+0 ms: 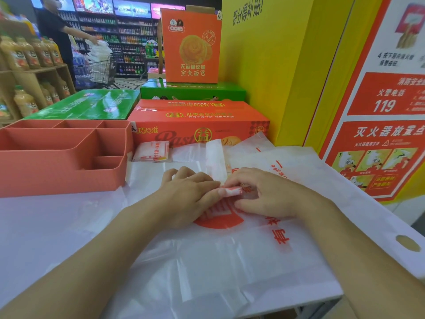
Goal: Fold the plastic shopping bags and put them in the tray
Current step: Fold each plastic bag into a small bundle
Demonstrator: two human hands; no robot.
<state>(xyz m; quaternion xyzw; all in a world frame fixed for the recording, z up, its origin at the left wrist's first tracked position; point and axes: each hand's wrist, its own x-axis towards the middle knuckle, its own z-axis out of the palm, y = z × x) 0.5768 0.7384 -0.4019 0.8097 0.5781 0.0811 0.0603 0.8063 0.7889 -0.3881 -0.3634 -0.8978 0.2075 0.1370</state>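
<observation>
The tray stands at the left on the table, its compartments open upward, and one folded bag lies just beside its right wall, not yet inside. In the middle the left hand has its fingers bent down on a bag strip, thumb against the small turned-over end. The right hand pinches that same end from the other side. To my eye the step is folding the strip up toward its far end, and it will go best if each turn is pressed flat and kept square, the air pushed out ahead of it, since this thin film looks slippery and may spring open. Under both hands lie flat bags, so only the strip should be caught, not the sheet beneath. The way left to the tray looks free, with its tall wall to lift over. To the right the bags overhang the table edge, close to the yellow wall, so there is little room that side.
</observation>
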